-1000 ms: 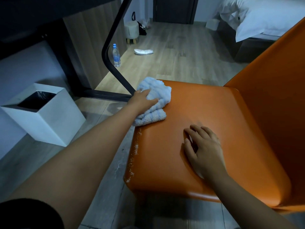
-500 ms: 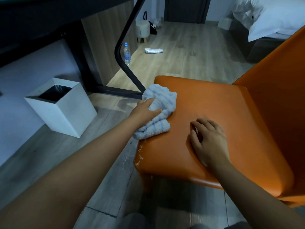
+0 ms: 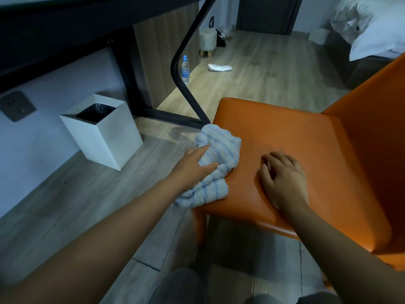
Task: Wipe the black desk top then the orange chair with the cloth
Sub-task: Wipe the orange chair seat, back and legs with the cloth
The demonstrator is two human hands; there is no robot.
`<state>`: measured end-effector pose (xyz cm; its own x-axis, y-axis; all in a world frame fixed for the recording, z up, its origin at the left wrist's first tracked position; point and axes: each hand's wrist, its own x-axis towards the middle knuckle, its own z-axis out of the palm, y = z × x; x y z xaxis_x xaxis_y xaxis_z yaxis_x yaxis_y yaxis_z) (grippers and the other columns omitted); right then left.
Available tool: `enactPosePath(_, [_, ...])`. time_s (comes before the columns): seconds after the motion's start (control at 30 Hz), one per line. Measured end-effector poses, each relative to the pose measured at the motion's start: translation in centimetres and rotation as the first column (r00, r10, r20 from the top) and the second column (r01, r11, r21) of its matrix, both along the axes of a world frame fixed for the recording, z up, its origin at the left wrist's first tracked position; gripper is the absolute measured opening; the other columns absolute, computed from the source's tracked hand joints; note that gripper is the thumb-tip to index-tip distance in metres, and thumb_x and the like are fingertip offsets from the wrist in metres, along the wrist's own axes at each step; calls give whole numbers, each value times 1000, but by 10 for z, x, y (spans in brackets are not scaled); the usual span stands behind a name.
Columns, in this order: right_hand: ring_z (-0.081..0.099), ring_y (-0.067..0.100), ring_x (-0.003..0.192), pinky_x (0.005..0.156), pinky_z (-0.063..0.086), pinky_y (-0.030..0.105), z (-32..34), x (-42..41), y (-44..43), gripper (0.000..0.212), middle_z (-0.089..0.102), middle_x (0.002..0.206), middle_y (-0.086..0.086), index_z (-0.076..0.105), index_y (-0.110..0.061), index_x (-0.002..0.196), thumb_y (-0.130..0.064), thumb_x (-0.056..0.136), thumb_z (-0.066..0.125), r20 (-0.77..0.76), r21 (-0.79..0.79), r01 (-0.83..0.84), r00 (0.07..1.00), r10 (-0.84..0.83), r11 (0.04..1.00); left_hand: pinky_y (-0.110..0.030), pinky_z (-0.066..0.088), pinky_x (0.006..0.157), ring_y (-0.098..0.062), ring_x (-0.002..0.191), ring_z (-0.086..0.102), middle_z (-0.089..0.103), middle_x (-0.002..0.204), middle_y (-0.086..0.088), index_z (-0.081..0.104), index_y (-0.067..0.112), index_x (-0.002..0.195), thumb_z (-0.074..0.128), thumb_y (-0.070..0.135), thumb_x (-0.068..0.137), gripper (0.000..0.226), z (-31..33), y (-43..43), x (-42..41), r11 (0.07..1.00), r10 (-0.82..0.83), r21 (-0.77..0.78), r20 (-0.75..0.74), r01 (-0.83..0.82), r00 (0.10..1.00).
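Orange leather-look covering wraps the chair (image 3: 295,137), whose seat fills the right half of the head view and whose backrest rises at the far right. A pale blue-and-white striped terry cloth (image 3: 219,148) lies bunched on the seat's left edge, partly hanging past it over the floor. The left hand (image 3: 192,165) grips the cloth, thumb and fingers dug into its folds, and presses it against the seat. The right hand (image 3: 282,178) rests on the seat near its front edge, just beside the cloth but apart from it, fingers loosely bent, holding nothing.

Beyond the chair, the black desk (image 3: 65,29) shows from beneath at upper left, its bent metal leg (image 3: 186,47) reaching the floor close behind the cloth. A white square bin (image 3: 105,137) with a dark liner stands under the desk. A water bottle (image 3: 185,70) stands upright behind the leg, a small stool (image 3: 207,41) farther back, and white bedding (image 3: 377,34) lies at upper right.
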<state>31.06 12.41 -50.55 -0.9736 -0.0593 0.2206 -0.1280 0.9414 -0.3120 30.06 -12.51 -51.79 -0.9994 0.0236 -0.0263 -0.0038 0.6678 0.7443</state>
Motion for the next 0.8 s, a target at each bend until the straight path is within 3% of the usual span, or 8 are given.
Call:
enactPosePath(0.2, [37, 30, 132, 109, 31, 44, -2, 2, 1, 41, 52, 140, 3, 57, -22, 132, -38, 96, 41, -23, -17, 0, 1000, -1, 1000, -13, 33, 86, -4, 114, 42, 43, 140, 3, 39, 38, 140, 61, 47, 87, 58, -5, -7, 30, 998, -7, 63, -61, 11, 998])
enactPosePath(0.33, [35, 29, 134, 110, 31, 45, -1, 3, 1, 42, 51, 141, 2, 55, -23, 133, -39, 97, 39, -17, 0, -4, 1000, 4, 1000, -29, 44, 96, -7, 115, 52, 55, 129, 7, 47, 46, 128, 62, 47, 86, 45, -7, -13, 50, 991, -3, 132, -70, 12, 998])
enactPosePath(0.57, [34, 29, 136, 110, 31, 45, 0, 4, 1, 43, 49, 143, 2, 53, -24, 135, -40, 98, 37, -5, 7, -7, 1000, 7, 1000, -11, 40, 81, 5, 105, 54, 58, 118, 16, 49, 53, 116, 63, 45, 84, 36, -1, -15, 69, 988, -10, 154, -70, 20, 998])
enactPosePath(0.73, [32, 28, 137, 110, 29, 45, -1, 5, 2, 44, 48, 144, 1, 52, -25, 136, -41, 98, 37, 1, 2, -2, 1000, 2, 1000, -11, 44, 79, 8, 95, 58, 62, 102, 22, 54, 54, 99, 58, 62, 69, 32, 3, -24, 80, 981, 9, 192, -63, 4, 998])
enactPosePath(0.8, [32, 28, 137, 110, 29, 44, -1, 5, 2, 44, 48, 144, 1, 52, -25, 135, -41, 98, 37, 1, -2, 0, 1000, 0, 1000, -6, 44, 71, 10, 90, 61, 65, 93, 22, 59, 51, 96, 63, 58, 72, 26, 3, -30, 83, 974, 24, 227, -33, -16, 999])
